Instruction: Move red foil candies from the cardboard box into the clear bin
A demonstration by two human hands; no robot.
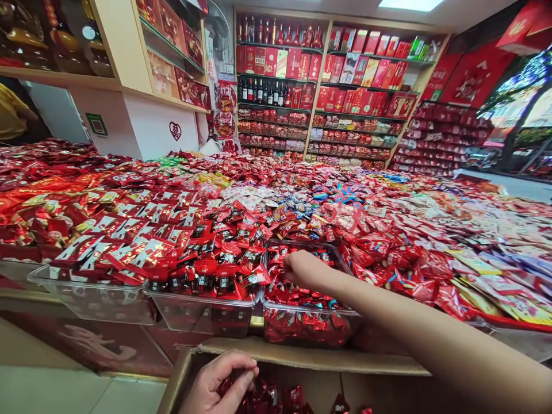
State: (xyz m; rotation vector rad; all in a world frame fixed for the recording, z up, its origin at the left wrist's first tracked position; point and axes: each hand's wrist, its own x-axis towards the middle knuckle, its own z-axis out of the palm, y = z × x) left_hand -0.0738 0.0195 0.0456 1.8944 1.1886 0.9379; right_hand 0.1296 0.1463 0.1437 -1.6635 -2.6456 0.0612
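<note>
My right hand point(298, 269) reaches from the right over a clear plastic bin point(302, 307) of red-wrapped candies point(302, 328). Its fingers are curled down, and whatever they hold is hidden from me. Lower down, my left hand point(226, 379) hovers at the left side of an open cardboard box point(345, 363), thumb and fingertips pressed together. Nothing I can name shows in that pinch. Beneath and beside the left hand, loose red foil-wrapped candies point(295, 397) lie in the box.
Left of the right hand's bin stand another clear bin point(202, 313) of red-and-black packets and one point(95, 299) of red-and-white packets. Heaped sweets point(388, 213) spread across the counter behind. Shelves point(280, 75) with bottles and red boxes line the back wall.
</note>
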